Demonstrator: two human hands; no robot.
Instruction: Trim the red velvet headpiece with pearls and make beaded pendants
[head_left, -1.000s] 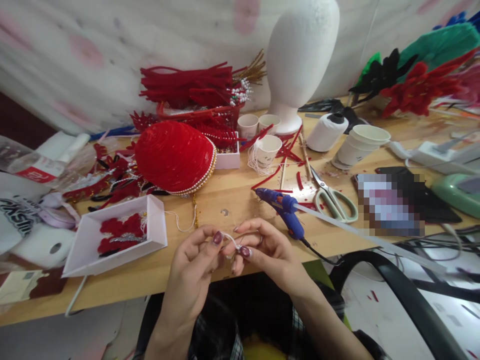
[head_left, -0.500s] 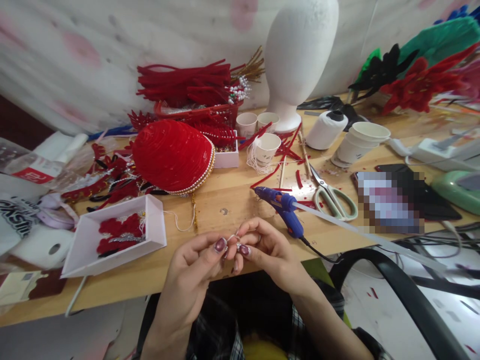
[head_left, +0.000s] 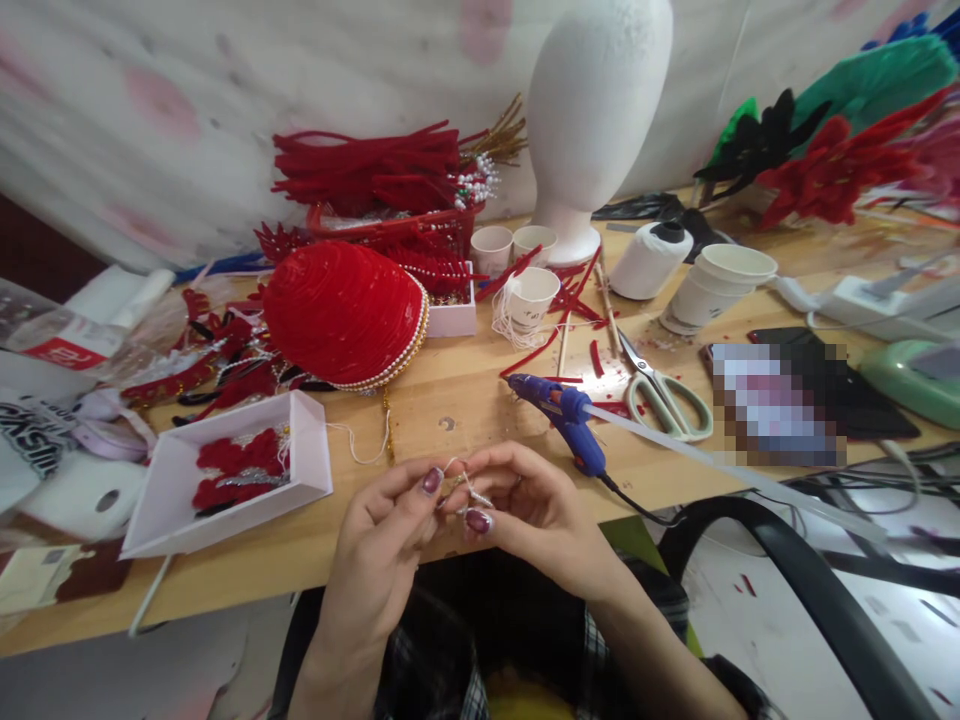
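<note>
My left hand point(head_left: 386, 530) and my right hand point(head_left: 532, 515) meet over the table's front edge. Between the fingertips is a small silvery piece point(head_left: 478, 497) with a thin white thread point(head_left: 454, 464) looped at its top; its exact kind is too small to tell. The left thumb and forefinger pinch the thread side. Around the silvery piece, the right thumb and fingers are curled. Just beyond them lies a blue glue gun point(head_left: 559, 405) on its side. A red domed hat point(head_left: 341, 312) with a beaded rim sits further back on the left.
A white box point(head_left: 225, 475) with red pieces stands left. Green-handled scissors point(head_left: 664, 395), paper cups point(head_left: 716, 283), a thread spool point(head_left: 651, 262) and a phone point(head_left: 776, 405) lie to the right. Behind stands a white foam head point(head_left: 592, 120). A black chair arm point(head_left: 795, 590) is at lower right.
The right thumb has moved slightly down and away from the left thumb, and the silvery piece and thread loop now show between the fingers. Things on the table stay put.
</note>
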